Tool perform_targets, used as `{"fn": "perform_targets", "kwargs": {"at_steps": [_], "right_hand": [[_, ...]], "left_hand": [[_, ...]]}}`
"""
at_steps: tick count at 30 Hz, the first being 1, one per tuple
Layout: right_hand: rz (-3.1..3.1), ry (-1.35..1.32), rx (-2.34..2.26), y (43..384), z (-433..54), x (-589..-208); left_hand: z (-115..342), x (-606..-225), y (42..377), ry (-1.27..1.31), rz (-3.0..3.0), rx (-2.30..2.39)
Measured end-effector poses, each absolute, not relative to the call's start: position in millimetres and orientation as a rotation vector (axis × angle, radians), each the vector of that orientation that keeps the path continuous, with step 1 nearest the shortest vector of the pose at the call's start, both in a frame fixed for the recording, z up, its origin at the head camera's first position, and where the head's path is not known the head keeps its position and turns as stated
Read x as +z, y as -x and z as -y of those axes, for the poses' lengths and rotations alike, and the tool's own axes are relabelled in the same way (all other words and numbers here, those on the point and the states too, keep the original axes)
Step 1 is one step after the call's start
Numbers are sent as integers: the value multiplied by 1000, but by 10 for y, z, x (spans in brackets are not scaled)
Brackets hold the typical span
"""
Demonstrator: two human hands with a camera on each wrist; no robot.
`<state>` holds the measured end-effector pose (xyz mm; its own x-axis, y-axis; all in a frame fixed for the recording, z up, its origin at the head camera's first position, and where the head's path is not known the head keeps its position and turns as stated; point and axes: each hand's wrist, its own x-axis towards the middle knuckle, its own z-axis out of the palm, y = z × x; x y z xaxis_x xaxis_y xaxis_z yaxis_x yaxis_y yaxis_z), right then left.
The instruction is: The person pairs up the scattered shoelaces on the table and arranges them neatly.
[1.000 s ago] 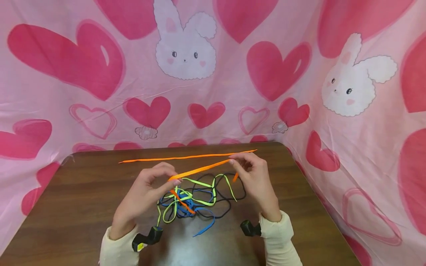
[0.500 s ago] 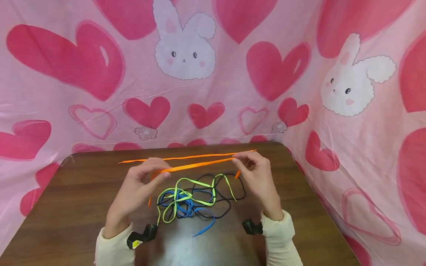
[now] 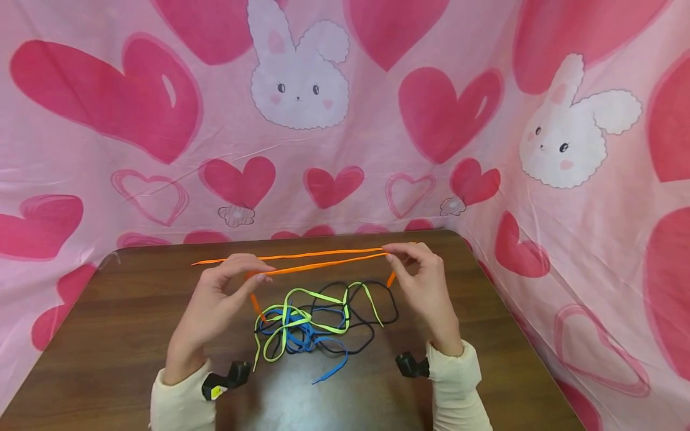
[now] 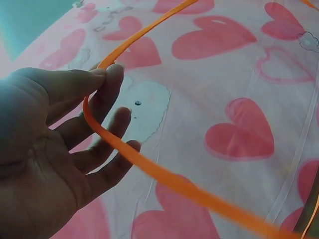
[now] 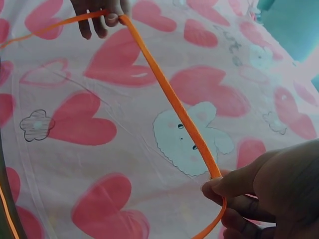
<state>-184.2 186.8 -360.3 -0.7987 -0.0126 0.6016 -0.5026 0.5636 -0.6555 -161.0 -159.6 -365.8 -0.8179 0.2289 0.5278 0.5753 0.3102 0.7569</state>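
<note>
Pinching an orange lace (image 5: pixel 172 97) before blurred backdrop lettering (image 5: pixel 230 46).

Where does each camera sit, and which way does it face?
Head: on the head, facing forward and down at the table, tangled laces and pink cloth; the left hand, right hand and cream sleeves show.
Left wrist: worn there, facing past the left hand toward the cloth; only that hand shows.
Right wrist: worn there, facing along the held orange lace toward the cloth; the right hand shows close, the left hand farther off.
Both wrist views share the left hand and held orange lace.
</note>
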Motion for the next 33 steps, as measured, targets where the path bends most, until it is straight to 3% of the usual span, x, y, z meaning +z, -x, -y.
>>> {"fn": "perform_targets", "kwargs": {"at_steps": [18, 33], "right_hand": [[2148, -405, 1198, 1887, -1954, -3600], [2176, -139, 1202, 1874, -2011, -3580]], "left_hand": [[1728, -3637, 1626, 582, 2172, -1471], [1738, -3660, 1649, 413, 2048, -1294]]}}
